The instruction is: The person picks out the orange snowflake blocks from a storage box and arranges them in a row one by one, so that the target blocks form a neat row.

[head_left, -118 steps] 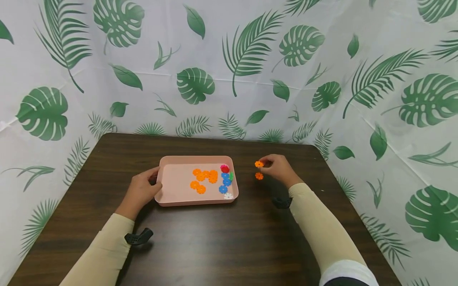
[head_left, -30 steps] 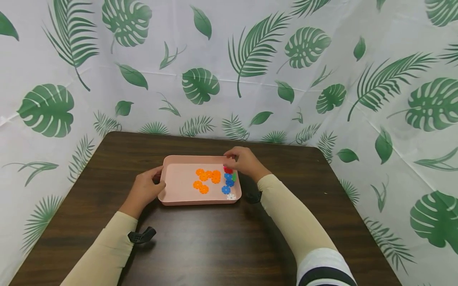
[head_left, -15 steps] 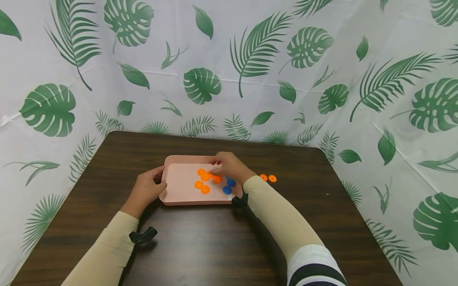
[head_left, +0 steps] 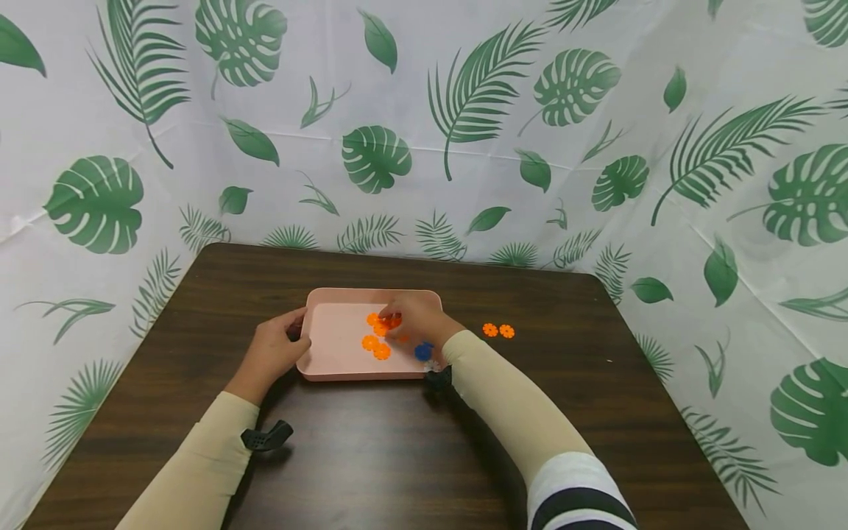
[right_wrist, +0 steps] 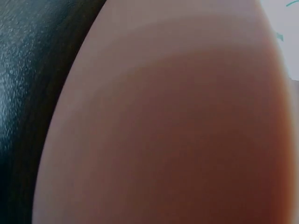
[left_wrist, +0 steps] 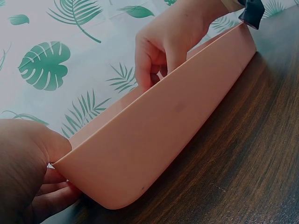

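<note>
A shallow pink tray [head_left: 338, 353] rests on the table, its left end gripped by my left hand [head_left: 268, 357]. In the left wrist view, the left thumb lies over the tray's rim and the fingers are below it outside. My right hand [head_left: 419, 318] reaches into the tray, thumb and fingers down around orange flower-shaped plastic discs [head_left: 380, 328]; whether they pinch one is hidden. Nearer the front of the tray are more orange discs [head_left: 381, 352]. Blue discs [head_left: 424, 352] and a white disc [head_left: 431, 365] show partly under the right wrist. A blurred pink surface fills the right wrist view.
Two orange flower-shaped discs [head_left: 498, 330] lie side by side on the dark wooden table [head_left: 371, 456], right of the tray. Behind the table hangs a white cloth [head_left: 298, 184] with green leaf prints. A black wrist device [head_left: 266, 436] sits on the left sleeve.
My right hand has gone from the orange discs right of the tray, over the tray's right end, and left into the orange discs inside. My left hand keeps its grip on the tray.
</note>
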### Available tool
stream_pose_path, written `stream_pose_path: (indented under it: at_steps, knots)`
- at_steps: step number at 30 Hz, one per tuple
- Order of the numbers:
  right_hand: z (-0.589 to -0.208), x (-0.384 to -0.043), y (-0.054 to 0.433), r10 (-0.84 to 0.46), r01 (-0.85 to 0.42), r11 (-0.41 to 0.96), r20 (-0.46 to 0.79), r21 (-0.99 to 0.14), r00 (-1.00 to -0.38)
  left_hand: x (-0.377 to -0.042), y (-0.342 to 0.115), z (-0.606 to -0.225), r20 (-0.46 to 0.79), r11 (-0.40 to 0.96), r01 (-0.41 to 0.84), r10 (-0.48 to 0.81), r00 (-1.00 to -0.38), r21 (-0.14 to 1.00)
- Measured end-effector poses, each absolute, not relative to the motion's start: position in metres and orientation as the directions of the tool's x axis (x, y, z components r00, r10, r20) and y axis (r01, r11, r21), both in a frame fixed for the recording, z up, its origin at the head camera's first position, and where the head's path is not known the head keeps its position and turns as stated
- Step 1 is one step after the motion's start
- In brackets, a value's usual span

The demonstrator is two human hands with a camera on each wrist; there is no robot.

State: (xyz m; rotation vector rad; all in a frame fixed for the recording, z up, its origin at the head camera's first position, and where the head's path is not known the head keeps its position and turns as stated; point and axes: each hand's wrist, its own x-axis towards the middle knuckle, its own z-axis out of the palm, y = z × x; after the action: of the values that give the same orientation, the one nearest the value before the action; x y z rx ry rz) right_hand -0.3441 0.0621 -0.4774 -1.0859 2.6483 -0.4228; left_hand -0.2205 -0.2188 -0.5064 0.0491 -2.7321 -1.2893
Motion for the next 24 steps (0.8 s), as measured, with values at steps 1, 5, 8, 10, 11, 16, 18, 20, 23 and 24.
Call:
stream_pose_path:
  at_steps: [1,5,8,10,11,16,18,20,23,24]
  knots:
    - [-0.4770,-0.3432,0.0615,-0.713,-0.644,0.681,-0.118,-0.349,-0.691,-0.2203,-0.2187,-0.5062,0.092,0.636,0.018,-0.084,-0.992,0.772]
    - [-0.4736,-0.3386,0.0589,-0.719,-0.651,0.679,-0.128,-0.339,-0.684,-0.2194,-0.2187,-0.5054,0.088,0.629,0.015,-0.084,-0.993,0.777]
    - [-0.4714,-0.3357,0.0573,-0.725,-0.663,0.677,-0.132,-0.319,-0.676,-0.2195,-0.2193,-0.5052,0.088,0.630,0.016,-0.082,-0.993,0.777]
    - [-0.4710,-0.3349,0.0566,-0.725,-0.666,0.678,-0.135,-0.313,-0.675,-0.2197,-0.2199,-0.5051,0.092,0.632,0.020,-0.081,-0.992,0.775]
    - [-0.4709,-0.3346,0.0563,-0.727,-0.667,0.676,-0.134,-0.314,-0.674,-0.2199,-0.2200,-0.5050,0.095,0.631,0.022,-0.082,-0.992,0.775]
    - [-0.4719,-0.3349,0.0552,-0.729,-0.666,0.672,-0.128,-0.325,-0.673,-0.2205,-0.2205,-0.5049,0.095,0.628,0.025,-0.078,-0.992,0.778]
    - [-0.4726,-0.3347,0.0553,-0.726,-0.657,0.672,-0.128,-0.342,-0.676,-0.2204,-0.2201,-0.5048,0.092,0.628,0.022,-0.079,-0.993,0.778]
    - [-0.4735,-0.3344,0.0556,-0.717,-0.641,0.678,-0.133,-0.360,-0.684,-0.2206,-0.2199,-0.5050,0.093,0.629,0.021,-0.081,-0.992,0.777]
    - [-0.4740,-0.3334,0.0563,-0.704,-0.618,0.687,-0.140,-0.382,-0.697,-0.2206,-0.2199,-0.5053,0.099,0.630,0.026,-0.082,-0.992,0.776]
    - [-0.4742,-0.3333,0.0563,-0.702,-0.616,0.688,-0.139,-0.384,-0.698,-0.2205,-0.2200,-0.5055,0.101,0.630,0.026,-0.082,-0.992,0.776]
